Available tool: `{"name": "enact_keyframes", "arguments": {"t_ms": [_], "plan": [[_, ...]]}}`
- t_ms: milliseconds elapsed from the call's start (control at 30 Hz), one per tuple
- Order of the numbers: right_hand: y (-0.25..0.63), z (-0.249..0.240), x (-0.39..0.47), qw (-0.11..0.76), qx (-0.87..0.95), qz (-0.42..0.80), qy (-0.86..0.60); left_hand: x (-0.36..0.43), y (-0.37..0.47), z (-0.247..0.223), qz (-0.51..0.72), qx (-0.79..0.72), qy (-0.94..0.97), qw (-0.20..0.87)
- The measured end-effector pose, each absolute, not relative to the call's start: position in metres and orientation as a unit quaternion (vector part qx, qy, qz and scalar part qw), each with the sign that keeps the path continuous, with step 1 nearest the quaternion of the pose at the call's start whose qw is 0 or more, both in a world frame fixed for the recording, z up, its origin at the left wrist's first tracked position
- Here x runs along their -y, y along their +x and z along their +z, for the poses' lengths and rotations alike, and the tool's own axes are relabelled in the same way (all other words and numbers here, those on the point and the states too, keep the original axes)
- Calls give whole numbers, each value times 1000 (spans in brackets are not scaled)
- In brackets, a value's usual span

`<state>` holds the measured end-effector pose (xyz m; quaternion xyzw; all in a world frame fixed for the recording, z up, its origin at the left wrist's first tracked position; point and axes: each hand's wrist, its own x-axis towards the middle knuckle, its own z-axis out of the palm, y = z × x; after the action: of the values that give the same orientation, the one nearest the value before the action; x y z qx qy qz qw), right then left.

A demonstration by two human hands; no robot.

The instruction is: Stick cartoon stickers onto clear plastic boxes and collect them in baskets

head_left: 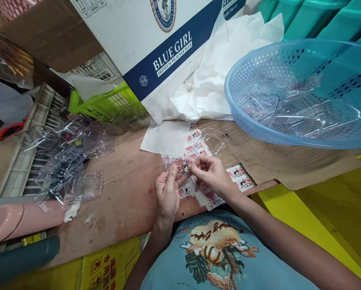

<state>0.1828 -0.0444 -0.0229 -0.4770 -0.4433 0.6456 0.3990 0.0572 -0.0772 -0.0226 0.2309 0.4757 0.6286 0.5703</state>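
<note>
My left hand (167, 189) is closed around a clear phone case (178, 162), thumb lying along it. Red print and a small cartoon cat show on the case. At its right end, the thumb and fingers of my right hand (209, 171) pinch the edge; whether a sticker corner is between them I cannot make out. Sheets of cat stickers (209, 197) lie beneath and beside my hands. Just beyond them, another clear phone case (214, 141) rests partly over a sticker sheet (195, 135). A blank white sheet (168, 137) lies to its left.
A blue perforated basket (237, 100) with clear cases stands at the right. Several clear cases (65, 161) are heaped on the left, near a pink bottle (26, 219). A white beer carton (129, 36), a green basket (108, 102) and crumpled paper (210, 76) line the back.
</note>
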Motion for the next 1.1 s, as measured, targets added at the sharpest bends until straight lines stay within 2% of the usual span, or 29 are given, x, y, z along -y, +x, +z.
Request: {"name": "enact_keyframes", "arguments": {"t_ms": [333,733,900,1100], "plan": [[182,-25,40,382,458,638,-487,76,52,-23,622,-466,186,601],[192,-31,32,329,559,546,-531,76,51,-26,651,-444,171,592],[200,-20,42,395,599,429,-549,80,45,-26,642,-449,188,592],[183,-22,52,379,598,495,-504,85,51,-16,626,-427,200,621]]}}
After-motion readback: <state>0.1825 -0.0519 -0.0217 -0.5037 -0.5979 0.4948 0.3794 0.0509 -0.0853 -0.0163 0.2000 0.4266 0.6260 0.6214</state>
